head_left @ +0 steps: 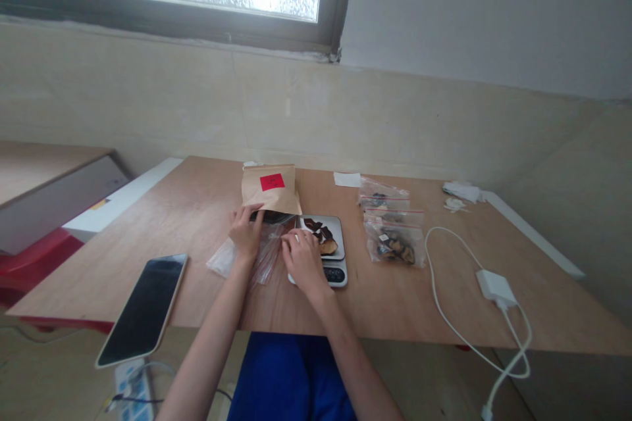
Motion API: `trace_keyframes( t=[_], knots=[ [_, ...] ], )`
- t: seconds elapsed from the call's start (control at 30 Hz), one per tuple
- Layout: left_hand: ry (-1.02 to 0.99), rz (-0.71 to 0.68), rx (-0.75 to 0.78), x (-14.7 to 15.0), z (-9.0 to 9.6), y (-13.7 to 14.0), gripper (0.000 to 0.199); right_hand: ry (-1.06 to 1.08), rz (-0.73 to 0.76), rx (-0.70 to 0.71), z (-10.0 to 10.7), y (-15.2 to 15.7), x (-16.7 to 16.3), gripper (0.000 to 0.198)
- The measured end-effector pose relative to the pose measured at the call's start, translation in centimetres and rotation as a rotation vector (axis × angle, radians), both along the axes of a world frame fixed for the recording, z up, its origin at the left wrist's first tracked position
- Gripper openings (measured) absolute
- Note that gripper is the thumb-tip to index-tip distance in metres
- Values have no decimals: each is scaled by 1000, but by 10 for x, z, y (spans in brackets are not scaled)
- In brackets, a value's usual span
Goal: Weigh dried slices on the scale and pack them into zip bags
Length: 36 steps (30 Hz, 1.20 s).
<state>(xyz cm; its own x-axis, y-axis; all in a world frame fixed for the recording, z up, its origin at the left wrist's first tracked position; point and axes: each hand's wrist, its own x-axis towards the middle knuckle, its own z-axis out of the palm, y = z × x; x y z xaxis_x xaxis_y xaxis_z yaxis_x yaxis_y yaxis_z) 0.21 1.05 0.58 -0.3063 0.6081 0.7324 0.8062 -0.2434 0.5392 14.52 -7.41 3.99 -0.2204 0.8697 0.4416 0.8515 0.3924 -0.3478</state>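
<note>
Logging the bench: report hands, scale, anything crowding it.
Left hand at paper bag. Right hand over scale, left side. Brown pieces on scale. Clear plastic close left of scale.

The paper bag [276,200] is tan, its label [272,182] red with dark marks. The scale [337,226] is white with a black panel [334,274], the slices [323,234] dark brown and pale tan. The clear plastic bags [395,225] have thin red stripes. The phone [144,308] is black edged with white, the table [197,210] wood-grained brown.

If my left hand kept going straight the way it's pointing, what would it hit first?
Most likely the brown paper bag with the red label: it lies directly ahead of your left hand, touching or nearly so; depth is unclear.
</note>
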Motion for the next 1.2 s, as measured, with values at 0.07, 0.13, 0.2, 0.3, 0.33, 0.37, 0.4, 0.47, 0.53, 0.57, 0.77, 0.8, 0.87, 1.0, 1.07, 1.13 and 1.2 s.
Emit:
trace_keyframes(
  t=[0.07,0.13,0.2,0.3,0.33,0.37,0.4,0.47,0.53,0.57,0.77,0.8,0.87,1.0,1.07,1.13,1.2],
  knots=[
    [-8,1,6,0,0,0,18,-115,-12,-34,-5,1,-12,20],
    [-15,-4,16,0,0,0,18,-197,-59,-48,-11,3,-21,23],
    [-17,-7,23,0,0,0,18,-246,-95,-53,-14,6,-25,24],
    [-16,1,22,1,1,0,17,-258,-105,-52,-14,8,-25,25],
    [-15,2,20,1,1,0,17,-247,-100,-50,-13,7,-24,24],
    [-15,1,19,1,1,0,17,-227,-93,-47,-12,7,-23,23],
    [-15,-1,19,0,0,0,17,-197,-83,-45,-11,6,-21,22],
    [-12,-8,22,0,-1,0,18,-100,-64,-35,-8,3,-18,21],
    [-9,-10,26,-1,-2,1,18,33,-68,-13,-4,0,-13,21],
    [-8,-9,28,-1,-2,1,18,96,-78,2,-2,-2,-9,21],
    [-6,-16,30,0,-1,0,18,209,-94,98,2,-5,22,8],
    [-5,-17,28,0,-1,0,18,184,-90,120,1,-5,27,7],
    [-4,-16,27,0,-1,-1,18,118,-87,160,-4,-5,36,6],
    [-5,-12,23,0,-1,-1,19,17,-113,188,-13,-4,43,8],
    [-11,-12,22,0,-1,-1,19,0,-124,195,-16,-4,43,10],
    [-14,-10,20,0,0,-1,19,0,-123,203,-17,-6,41,11],
    [-17,-7,12,0,0,-1,19,7,-126,206,-16,-7,37,13]
  ],
)
